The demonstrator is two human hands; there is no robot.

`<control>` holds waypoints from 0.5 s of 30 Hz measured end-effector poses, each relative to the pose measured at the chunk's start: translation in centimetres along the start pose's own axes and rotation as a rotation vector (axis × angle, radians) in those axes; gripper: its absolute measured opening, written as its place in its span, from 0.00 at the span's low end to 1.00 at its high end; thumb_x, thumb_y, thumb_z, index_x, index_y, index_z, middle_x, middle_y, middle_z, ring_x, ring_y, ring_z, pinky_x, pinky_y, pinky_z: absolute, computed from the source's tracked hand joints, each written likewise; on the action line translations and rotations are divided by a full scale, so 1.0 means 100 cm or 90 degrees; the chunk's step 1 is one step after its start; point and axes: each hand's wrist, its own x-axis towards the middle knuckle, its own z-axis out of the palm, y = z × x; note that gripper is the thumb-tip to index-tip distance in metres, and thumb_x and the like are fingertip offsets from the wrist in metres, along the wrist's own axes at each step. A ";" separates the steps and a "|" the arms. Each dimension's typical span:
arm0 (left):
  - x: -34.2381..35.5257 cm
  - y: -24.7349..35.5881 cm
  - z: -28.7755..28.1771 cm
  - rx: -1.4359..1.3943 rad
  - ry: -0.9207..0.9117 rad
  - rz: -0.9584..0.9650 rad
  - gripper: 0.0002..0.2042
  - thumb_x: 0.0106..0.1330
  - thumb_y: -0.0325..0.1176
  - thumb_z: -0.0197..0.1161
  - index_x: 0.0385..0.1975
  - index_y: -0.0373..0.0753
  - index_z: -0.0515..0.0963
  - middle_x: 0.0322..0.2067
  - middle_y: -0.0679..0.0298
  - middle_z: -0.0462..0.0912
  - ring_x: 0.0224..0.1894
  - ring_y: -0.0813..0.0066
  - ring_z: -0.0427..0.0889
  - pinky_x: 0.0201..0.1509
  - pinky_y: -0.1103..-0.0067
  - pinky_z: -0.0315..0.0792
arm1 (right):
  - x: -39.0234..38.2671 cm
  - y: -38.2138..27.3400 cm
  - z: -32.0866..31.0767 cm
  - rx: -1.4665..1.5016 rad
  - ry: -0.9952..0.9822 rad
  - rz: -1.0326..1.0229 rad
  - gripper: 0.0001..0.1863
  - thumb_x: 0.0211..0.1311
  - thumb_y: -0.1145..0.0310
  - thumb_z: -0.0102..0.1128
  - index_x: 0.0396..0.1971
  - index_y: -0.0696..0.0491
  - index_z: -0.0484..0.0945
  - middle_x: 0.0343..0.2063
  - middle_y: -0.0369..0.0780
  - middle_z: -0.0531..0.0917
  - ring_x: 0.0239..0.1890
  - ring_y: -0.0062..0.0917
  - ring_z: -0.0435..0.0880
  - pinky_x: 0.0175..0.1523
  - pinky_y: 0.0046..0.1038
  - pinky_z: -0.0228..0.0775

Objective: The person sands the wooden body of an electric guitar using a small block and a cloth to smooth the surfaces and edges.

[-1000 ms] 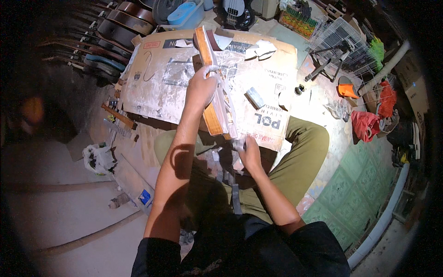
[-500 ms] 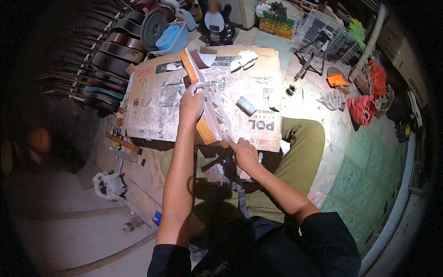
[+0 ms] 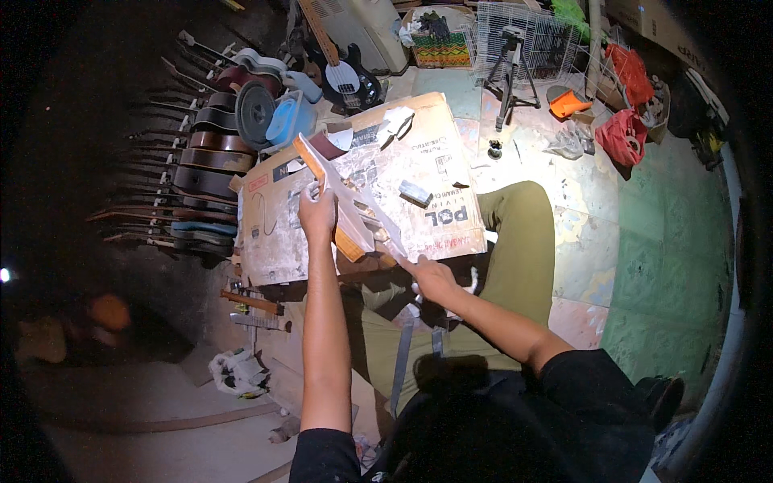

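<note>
A pale, dusty guitar body (image 3: 346, 211) with orange-brown wooden edges and cut-out hollows is held tilted on its side above a cardboard sheet (image 3: 278, 241). My left hand (image 3: 318, 212) grips its left side, fingers wrapped over the edge. At the near end of the body, my right hand (image 3: 433, 279) is closed around its narrow tip, with the fingertips partly hidden. On the cardboard to the right of the body lies a grey block (image 3: 415, 193). Beyond it are a curled dark red sheet (image 3: 328, 145) and a torn white paper (image 3: 396, 123).
Several guitars (image 3: 211, 179) stand in a row at the left. A black electric bass (image 3: 348, 79) and a blue plastic tub (image 3: 291, 119) are at the back. A small tripod (image 3: 509, 76) stands before a wire cage (image 3: 541, 36). A red bag (image 3: 622, 137) lies far right.
The whole view has shifted and turned, so the surroundings sit differently. Both hands keep their hold on the guitar body, whose tilt has changed slightly.
</note>
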 end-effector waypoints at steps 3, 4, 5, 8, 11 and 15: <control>-0.022 -0.003 -0.008 0.024 0.028 0.021 0.21 0.55 0.33 0.60 0.49 0.31 0.77 0.42 0.50 0.83 0.44 0.61 0.82 0.51 0.71 0.73 | -0.010 0.006 0.012 -0.016 0.020 0.042 0.41 0.49 0.70 0.66 0.67 0.42 0.63 0.34 0.50 0.77 0.36 0.47 0.81 0.40 0.43 0.75; -0.030 -0.007 -0.009 0.031 0.033 0.030 0.22 0.55 0.35 0.61 0.50 0.33 0.77 0.46 0.47 0.82 0.51 0.54 0.81 0.58 0.68 0.70 | -0.017 0.002 0.002 -0.003 0.018 0.047 0.39 0.50 0.72 0.64 0.66 0.44 0.64 0.37 0.49 0.79 0.35 0.46 0.83 0.38 0.44 0.77; -0.040 -0.012 -0.010 0.032 0.036 0.033 0.22 0.55 0.35 0.61 0.50 0.33 0.77 0.46 0.47 0.82 0.51 0.54 0.81 0.58 0.68 0.70 | -0.019 0.006 0.003 -0.002 0.022 0.044 0.39 0.50 0.72 0.64 0.66 0.44 0.64 0.37 0.49 0.79 0.35 0.46 0.83 0.38 0.44 0.77; -0.057 -0.015 -0.004 -0.001 0.059 0.090 0.22 0.56 0.33 0.60 0.52 0.33 0.76 0.51 0.48 0.80 0.57 0.54 0.77 0.63 0.70 0.66 | -0.019 0.045 0.014 0.105 0.089 0.081 0.32 0.55 0.65 0.64 0.58 0.61 0.66 0.41 0.53 0.81 0.42 0.49 0.83 0.49 0.45 0.74; -0.055 -0.043 -0.013 0.029 0.062 0.127 0.22 0.57 0.30 0.59 0.53 0.33 0.76 0.43 0.55 0.82 0.41 0.71 0.80 0.47 0.76 0.74 | 0.001 0.043 -0.002 0.232 0.047 0.209 0.28 0.54 0.64 0.64 0.51 0.63 0.66 0.39 0.58 0.81 0.44 0.52 0.82 0.50 0.47 0.73; -0.042 -0.068 -0.020 -0.031 0.052 0.105 0.20 0.57 0.25 0.58 0.52 0.31 0.75 0.36 0.58 0.79 0.32 0.77 0.79 0.36 0.81 0.74 | 0.018 0.039 -0.008 0.339 0.144 0.265 0.26 0.56 0.62 0.62 0.46 0.66 0.65 0.38 0.62 0.80 0.44 0.57 0.80 0.50 0.48 0.72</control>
